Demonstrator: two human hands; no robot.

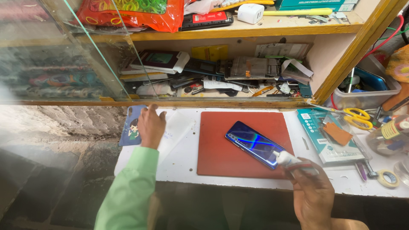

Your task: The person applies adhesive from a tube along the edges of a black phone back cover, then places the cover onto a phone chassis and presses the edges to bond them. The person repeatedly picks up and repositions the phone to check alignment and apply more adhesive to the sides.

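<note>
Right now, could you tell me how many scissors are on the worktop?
1: yellow-handled scissors lie at the right, above the teal package, far from the right hand holding a tube. Others may be hidden in the shelf clutter.

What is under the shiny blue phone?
The phone lies on a red mat, which rests on the white table. The right hand holds a small tube over the phone's near end. The mat beneath the phone is hidden.
</note>
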